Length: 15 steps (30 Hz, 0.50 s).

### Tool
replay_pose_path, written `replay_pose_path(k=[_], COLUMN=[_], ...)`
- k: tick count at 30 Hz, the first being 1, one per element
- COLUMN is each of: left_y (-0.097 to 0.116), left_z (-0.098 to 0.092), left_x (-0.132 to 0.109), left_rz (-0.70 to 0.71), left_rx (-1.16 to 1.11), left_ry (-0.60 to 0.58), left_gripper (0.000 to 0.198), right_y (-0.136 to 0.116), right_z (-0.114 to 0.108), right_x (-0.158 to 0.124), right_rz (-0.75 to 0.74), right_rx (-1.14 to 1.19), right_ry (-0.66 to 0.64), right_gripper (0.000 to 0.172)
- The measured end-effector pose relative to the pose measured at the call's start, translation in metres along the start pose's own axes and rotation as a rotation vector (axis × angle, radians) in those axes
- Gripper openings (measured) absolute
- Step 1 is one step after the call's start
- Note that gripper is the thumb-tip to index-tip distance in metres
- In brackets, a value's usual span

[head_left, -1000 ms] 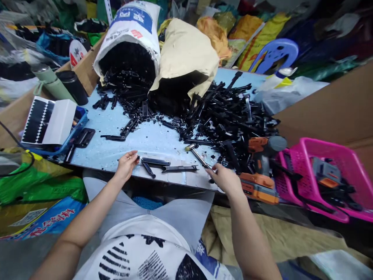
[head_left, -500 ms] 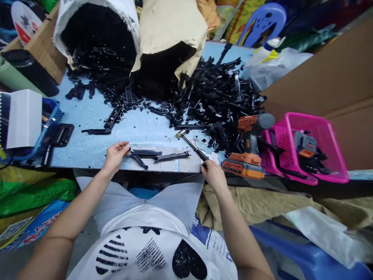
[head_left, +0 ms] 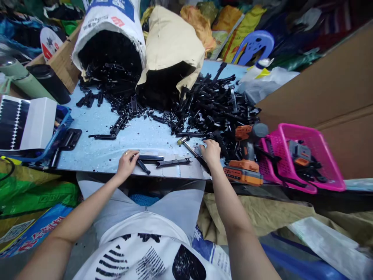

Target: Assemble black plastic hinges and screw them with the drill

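My left hand [head_left: 128,164] is closed on the near end of a black hinged metal arm [head_left: 150,158], whose shorter leg [head_left: 143,167] angles toward the table edge. To its right lies a loose black forked bar [head_left: 173,162], touched by neither hand. A small hammer [head_left: 190,149] with a dark grip rests slantwise on the tabletop, its head pointing away from me. Over the table just right of the hammer is my right hand [head_left: 212,153], fingers apart and bent, holding nothing I can see. Black metal parts lie just beyond its fingertips.
A heap of black metal parts [head_left: 215,97] spreads before a white sack [head_left: 109,27] and a tan sack [head_left: 175,39]. An orange cordless drill [head_left: 246,155] stands at right beside a pink basket [head_left: 314,136]. A blue basket [head_left: 62,124] sits at left.
My right hand has let go of the hammer handle and moved forward toward the heap of parts. The hammer now lies alone. My left hand stays at the hinged arm's end.
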<state>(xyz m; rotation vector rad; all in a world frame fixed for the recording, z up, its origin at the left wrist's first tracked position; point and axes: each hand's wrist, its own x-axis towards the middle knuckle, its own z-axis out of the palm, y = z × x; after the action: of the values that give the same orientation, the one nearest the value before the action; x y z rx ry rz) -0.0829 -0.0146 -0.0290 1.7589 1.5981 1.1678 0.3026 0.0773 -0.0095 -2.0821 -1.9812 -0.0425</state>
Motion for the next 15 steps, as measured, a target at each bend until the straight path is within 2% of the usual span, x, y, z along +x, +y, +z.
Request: replay_pose_path(k=[2, 4, 6, 9, 12, 15], left_y=[-0.002, -0.004, -0.007, -0.010, -0.010, -0.010], left_z=[0.007, 0.013, 0.016, 0.016, 0.016, 0.016], left_x=[-0.009, -0.015, -0.018, -0.016, -0.015, -0.016], left_rz=[0.169, 0.225, 0.235, 0.246, 0.238, 0.228], left_rx=[0.074, 0.126, 0.168, 0.186, 0.164, 0.165], left_ry=[0.097, 0.187, 0.247, 0.261, 0.248, 0.238], left_gripper=[0.019, 0.018, 0.017, 0.016, 0.015, 0.016], right_y=[-0.012, -0.032, -0.052, -0.069, -0.070, -0.063], right_z=[0.003, 0.009, 0.016, 0.027, 0.034, 0.035], right_x=[0.024, 0.049, 0.076, 0.107, 0.120, 0.117], right_rz=[-0.092, -0.125, -0.052, 0.041, 0.025, -0.028], right_rx=[0.030, 0.011, -0.075, -0.164, -0.180, -0.196], right_ry=[-0.004, -0.046, -0.115, -0.200, -0.239, -0.262], right_gripper=[0.029, 0.030, 0.030, 0.027, 0.025, 0.034])
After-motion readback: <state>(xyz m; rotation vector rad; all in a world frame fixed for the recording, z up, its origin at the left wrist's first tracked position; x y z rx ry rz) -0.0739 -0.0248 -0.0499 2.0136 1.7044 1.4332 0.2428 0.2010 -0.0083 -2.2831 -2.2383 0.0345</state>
